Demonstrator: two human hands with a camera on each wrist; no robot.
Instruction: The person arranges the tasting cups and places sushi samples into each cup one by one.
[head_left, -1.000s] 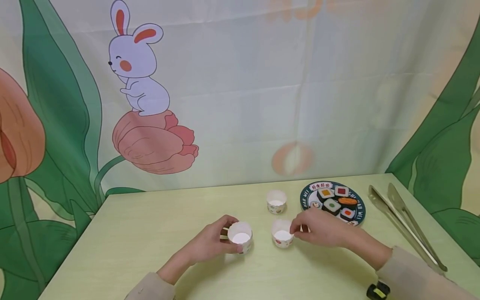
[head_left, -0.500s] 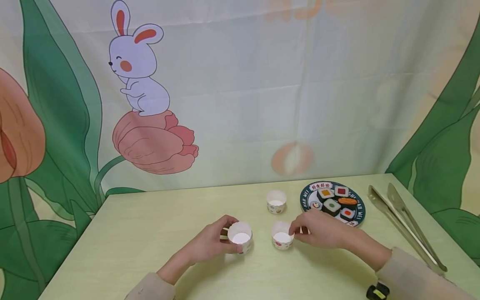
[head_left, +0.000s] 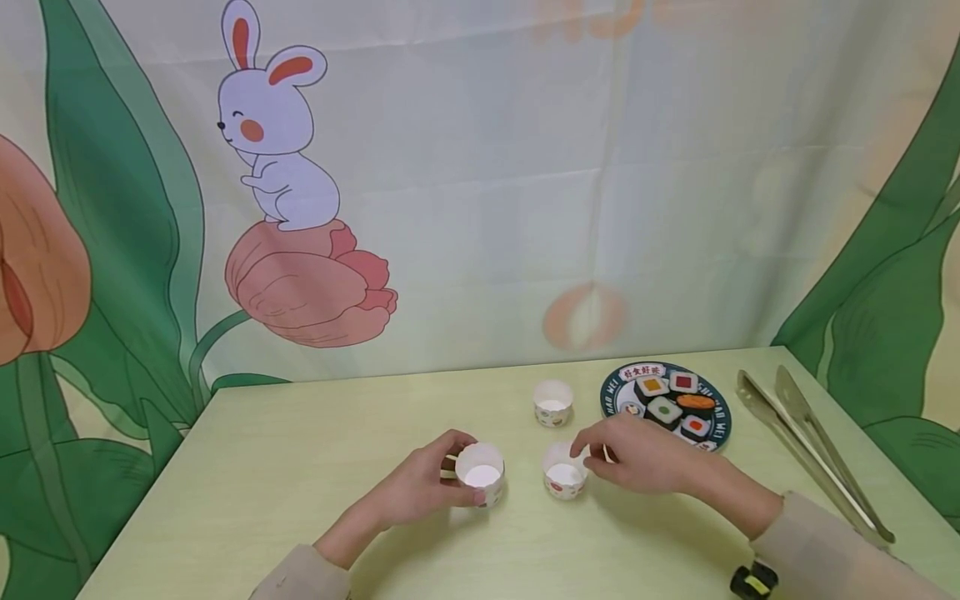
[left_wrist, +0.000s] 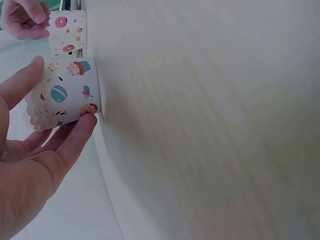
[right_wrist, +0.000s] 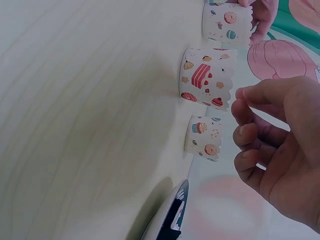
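Observation:
My left hand [head_left: 427,483] grips a white paper baking cup [head_left: 480,479] by its side, thumb in front and fingers behind. The left wrist view shows pastry prints on that cup [left_wrist: 67,95] and its scalloped rim. A second baking cup [head_left: 564,482], upright just to its right, has a red cake slice on its wall in the right wrist view. My right hand [head_left: 645,454] hovers at this cup's right rim, thumb and forefinger close together, a small gap between fingertips and rim in the right wrist view. Behind stands a third baking cup [head_left: 552,408].
A round plate [head_left: 610,410] with a dark rim and sushi shapes lies behind my right hand, which partly covers it. Metal tongs [head_left: 791,396] lie along the table's right side. A printed cloth backdrop [head_left: 480,208] with a rabbit and tulips hangs at the back edge.
The middle cup has come slightly toward me under my right hand's pinch. Since then the right fingers have come off its rim and risen a little. My left hand stays put.

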